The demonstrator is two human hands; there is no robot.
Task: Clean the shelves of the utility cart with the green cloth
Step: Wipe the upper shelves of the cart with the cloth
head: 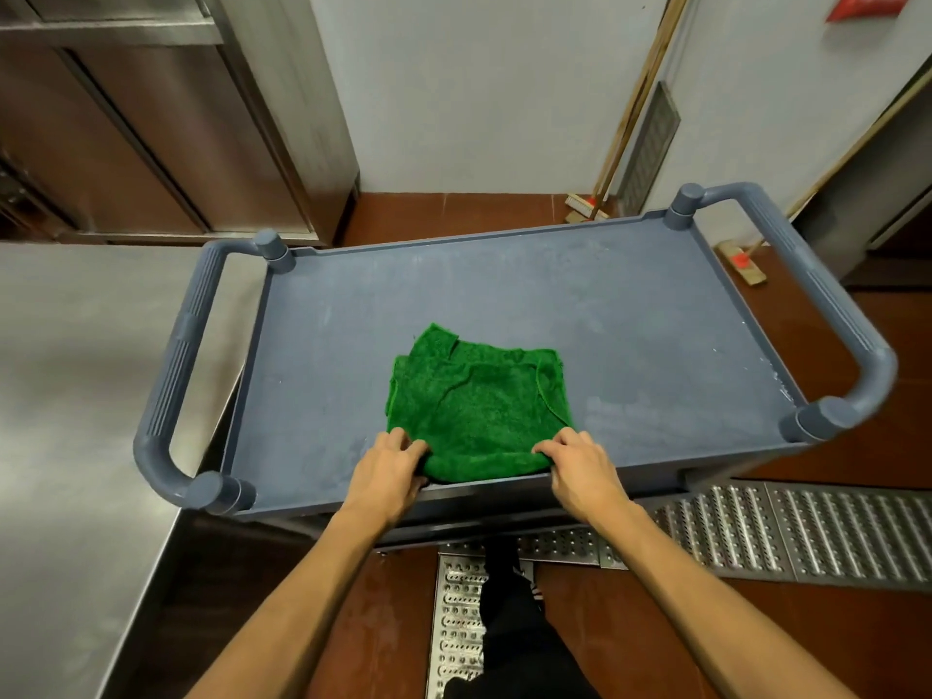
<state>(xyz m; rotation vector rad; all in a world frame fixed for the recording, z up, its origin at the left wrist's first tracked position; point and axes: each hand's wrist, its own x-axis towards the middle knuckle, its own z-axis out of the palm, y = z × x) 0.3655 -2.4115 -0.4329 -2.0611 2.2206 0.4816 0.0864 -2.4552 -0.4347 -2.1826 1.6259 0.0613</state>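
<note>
With the green cloth [474, 401] gripped at its near corners by the left hand [391, 466] and right hand [580, 466] at the top shelf's [630, 320] front edge, wiping is judged barely started; a pressed sweep outward is called for.

Bright green all over the fuzzy square cloth [479, 411], a shade darker along its folds. Slate blue-grey on the plastic top shelf of the utility cart [504, 295], dulled by pale whitish smears and specks. Same blue-grey on the ribbed tubular plastic cart handles [174, 375], lined with fine parallel grooves. Reddish-brown on the glossy tiled floor [454, 214]. Silver on the metal floor grates [807, 532], patterned with regular rows of punched holes. Plain brushed silver-grey on the stainless steel table [75, 370]. Pale bluish white on the painted wall [479, 93]. Tan on the long wooden broom handle [629, 123]. Black on the trouser leg [519, 638].
</note>
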